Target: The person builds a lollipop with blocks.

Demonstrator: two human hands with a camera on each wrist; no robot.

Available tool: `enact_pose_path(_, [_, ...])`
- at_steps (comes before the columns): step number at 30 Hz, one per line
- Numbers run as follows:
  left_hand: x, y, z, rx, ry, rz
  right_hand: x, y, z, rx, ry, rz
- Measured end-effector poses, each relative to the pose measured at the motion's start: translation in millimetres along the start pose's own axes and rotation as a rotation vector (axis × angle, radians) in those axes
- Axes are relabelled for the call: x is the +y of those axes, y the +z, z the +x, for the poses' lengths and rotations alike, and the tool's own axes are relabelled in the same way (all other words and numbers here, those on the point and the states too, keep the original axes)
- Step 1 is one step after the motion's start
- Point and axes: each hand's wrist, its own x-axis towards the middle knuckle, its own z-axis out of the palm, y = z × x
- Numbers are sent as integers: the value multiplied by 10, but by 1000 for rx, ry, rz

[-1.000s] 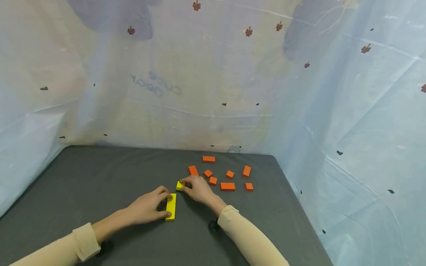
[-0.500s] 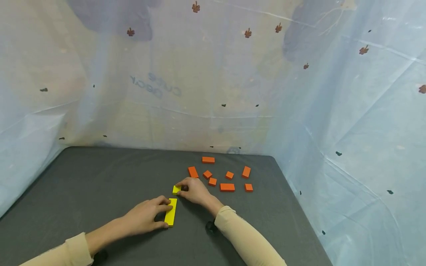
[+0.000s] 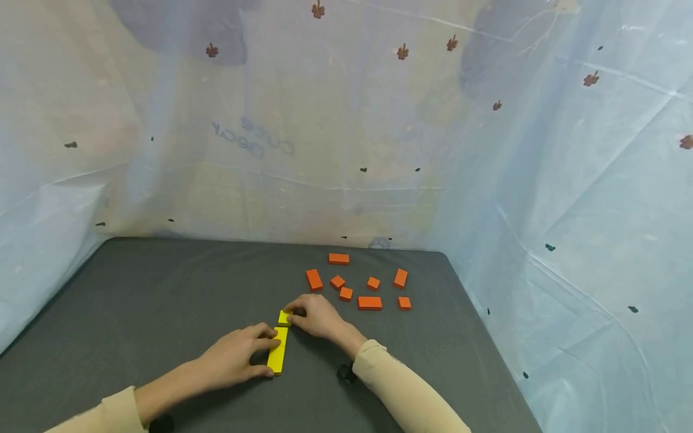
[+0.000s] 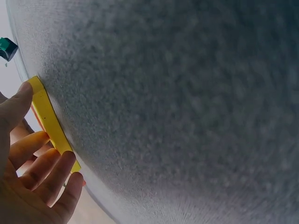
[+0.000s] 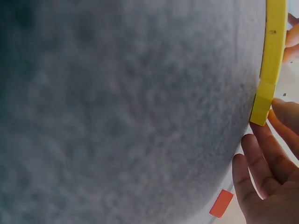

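A long yellow block lies lengthwise on the dark table, near the middle. My left hand holds it from the left, thumb at its near end and fingers along its side and far part. Just beyond its far end sits a small yellow block, pinched between the thumb and fingers of my right hand. The right wrist view shows the small block lined up end to end with the long one, seemingly touching. In the left wrist view my thumb and fingers span the long block.
Several orange blocks lie scattered farther back on the right, among them a long one, a slanted one near the right hand and a small one. A translucent sheet hangs behind the dark table.
The right hand has brought the small yellow block nearer and slightly left, up to the long block's far end. The left hand has drawn the long block a little nearer.
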Motion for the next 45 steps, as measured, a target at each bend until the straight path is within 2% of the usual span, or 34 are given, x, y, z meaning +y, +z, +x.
enact_pose_path(8, [-9,24,-20,5,-10,-12,-46,14,-36,-17,-5,5])
enact_pose_path(21, [3,7,-21,29,16,-13,-80,14,-41,-19,-20,-12])
enact_pose_path(34, [-4,20,-22,27,-3,-31,-106,11,-41,-24,-53,-39])
enact_pose_path(45, [5,22,-25,31,-13,-37,-98,10,-43,-22,-49,-27])
